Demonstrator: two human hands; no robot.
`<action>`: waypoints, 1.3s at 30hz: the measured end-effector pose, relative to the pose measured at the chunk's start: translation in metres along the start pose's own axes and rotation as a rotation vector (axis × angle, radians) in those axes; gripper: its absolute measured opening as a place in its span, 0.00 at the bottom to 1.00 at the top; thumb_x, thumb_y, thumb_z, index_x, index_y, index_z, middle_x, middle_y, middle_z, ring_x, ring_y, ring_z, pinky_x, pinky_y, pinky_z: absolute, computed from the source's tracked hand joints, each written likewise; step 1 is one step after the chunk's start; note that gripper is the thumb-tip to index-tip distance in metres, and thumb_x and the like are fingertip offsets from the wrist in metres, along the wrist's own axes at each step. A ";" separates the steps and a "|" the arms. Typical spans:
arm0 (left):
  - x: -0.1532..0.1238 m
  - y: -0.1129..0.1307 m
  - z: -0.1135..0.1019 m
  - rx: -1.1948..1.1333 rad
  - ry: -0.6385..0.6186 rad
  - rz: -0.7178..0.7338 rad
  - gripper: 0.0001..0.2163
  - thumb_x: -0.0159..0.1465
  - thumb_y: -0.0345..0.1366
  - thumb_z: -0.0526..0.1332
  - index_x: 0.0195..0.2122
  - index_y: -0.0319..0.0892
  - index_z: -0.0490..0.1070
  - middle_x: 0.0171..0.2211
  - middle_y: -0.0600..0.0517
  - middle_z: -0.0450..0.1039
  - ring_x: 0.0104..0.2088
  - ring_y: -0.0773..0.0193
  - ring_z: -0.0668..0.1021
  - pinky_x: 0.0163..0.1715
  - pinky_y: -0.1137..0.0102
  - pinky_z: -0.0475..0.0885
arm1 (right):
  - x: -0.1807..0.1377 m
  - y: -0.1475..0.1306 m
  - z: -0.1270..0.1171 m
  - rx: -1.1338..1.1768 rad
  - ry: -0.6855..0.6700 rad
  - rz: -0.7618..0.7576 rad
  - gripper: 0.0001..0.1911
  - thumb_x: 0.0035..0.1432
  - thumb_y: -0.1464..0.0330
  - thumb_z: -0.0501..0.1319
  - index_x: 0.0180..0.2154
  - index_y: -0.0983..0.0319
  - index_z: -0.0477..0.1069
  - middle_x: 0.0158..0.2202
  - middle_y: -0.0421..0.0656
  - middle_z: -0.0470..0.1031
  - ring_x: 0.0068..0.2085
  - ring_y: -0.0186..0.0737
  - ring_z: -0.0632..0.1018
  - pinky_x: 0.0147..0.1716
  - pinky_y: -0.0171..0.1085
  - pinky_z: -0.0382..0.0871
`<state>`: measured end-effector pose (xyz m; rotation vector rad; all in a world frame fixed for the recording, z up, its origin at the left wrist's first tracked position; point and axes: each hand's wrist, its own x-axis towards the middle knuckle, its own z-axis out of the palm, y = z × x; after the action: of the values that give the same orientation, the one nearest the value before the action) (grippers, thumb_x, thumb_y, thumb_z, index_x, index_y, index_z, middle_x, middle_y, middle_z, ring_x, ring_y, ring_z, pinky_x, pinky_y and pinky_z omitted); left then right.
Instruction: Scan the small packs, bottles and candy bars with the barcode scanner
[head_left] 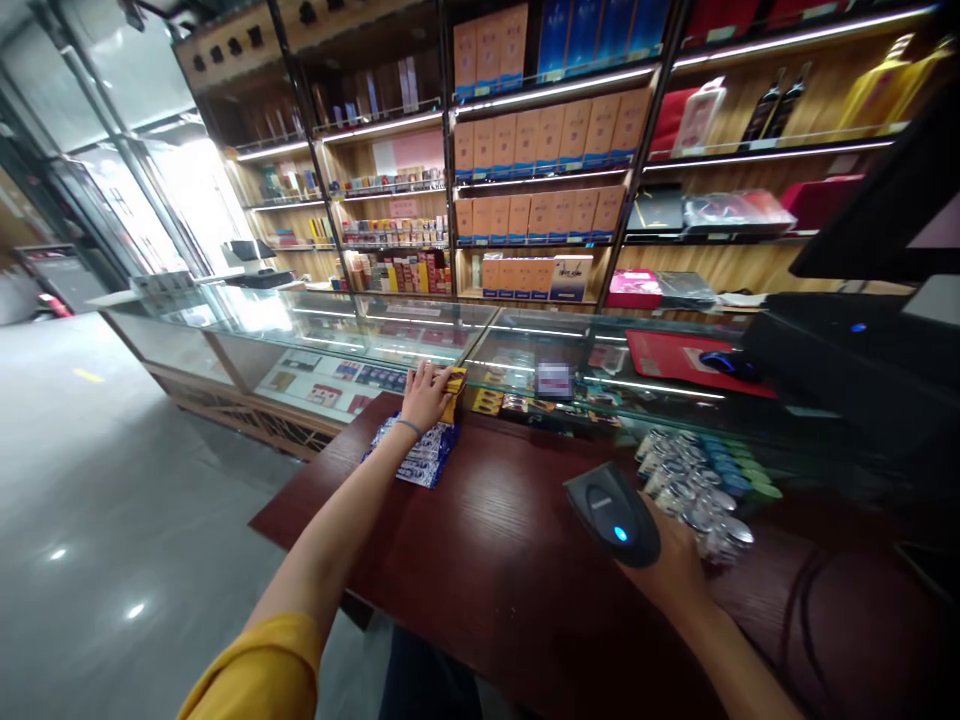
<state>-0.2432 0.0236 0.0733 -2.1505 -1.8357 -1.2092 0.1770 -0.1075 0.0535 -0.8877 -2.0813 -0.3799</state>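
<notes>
A: Clearly the person stands at the dark wooden counter (480,560) that fills the lower middle of the frame. What is the right hand (675,570) doing?

B: It is wrapped around the grip of a black barcode scanner (611,512), fingers closed on the handle, head tilted up and away from the body. A blue light shows on the scanner's upper face, and its window seems to point toward the centre of the counter, where a package would be presented.

A: And the left hand (424,397)?

B: That arm stretches far forward, toward the centre-left of the frame. The palm lies over a yellow packet (454,390) at the counter's far edge, fingers curled on it, though whether it is lifted or only pressed down cannot be told. Just under the wrist lies a stack of blue-and-white wrapped packs (420,455), flat on the wood.

A: So those goods sit well apart from the scanner?

B: Yes, on the opposite side of the counter. Beside the right hand, at the right of the frame, stands a cluster of small metal-topped tins (694,490). Behind everything runs a glass display case (450,340), and lit shelves of orange boxes (547,135) fill the upper centre.
</notes>
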 end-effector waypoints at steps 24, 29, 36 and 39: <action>-0.077 0.138 0.070 -1.807 0.294 -0.886 0.11 0.68 0.35 0.63 0.51 0.48 0.68 0.49 0.49 0.79 0.44 0.65 0.82 0.50 0.64 0.76 | -0.009 -0.006 0.006 0.077 -0.130 0.470 0.25 0.54 0.66 0.62 0.55 0.55 0.65 0.32 0.40 0.82 0.30 0.49 0.84 0.26 0.38 0.71; -0.090 0.141 0.079 -1.828 0.253 -0.899 0.11 0.70 0.31 0.59 0.52 0.49 0.68 0.50 0.49 0.78 0.44 0.64 0.82 0.54 0.60 0.75 | -0.006 -0.016 0.008 0.049 -0.278 0.387 0.26 0.54 0.66 0.62 0.55 0.56 0.63 0.31 0.40 0.82 0.27 0.51 0.84 0.24 0.38 0.66; -0.090 0.142 0.081 -1.864 0.184 -0.844 0.13 0.71 0.31 0.58 0.54 0.52 0.67 0.55 0.50 0.75 0.52 0.63 0.80 0.60 0.57 0.71 | 0.001 -0.023 0.006 0.036 -0.428 0.361 0.18 0.53 0.67 0.63 0.47 0.56 0.67 0.27 0.39 0.81 0.28 0.47 0.83 0.24 0.35 0.63; -0.091 0.144 0.080 -1.902 0.156 -0.773 0.13 0.72 0.32 0.57 0.55 0.52 0.67 0.58 0.50 0.73 0.55 0.62 0.78 0.62 0.56 0.69 | 0.004 -0.024 0.004 0.015 -0.479 0.351 0.10 0.53 0.67 0.63 0.39 0.56 0.67 0.23 0.38 0.79 0.27 0.46 0.83 0.23 0.34 0.60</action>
<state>-0.0768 -0.0502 0.0252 -0.9716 -1.2583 -4.1982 0.1558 -0.1203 0.0550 -1.4138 -2.2817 0.0448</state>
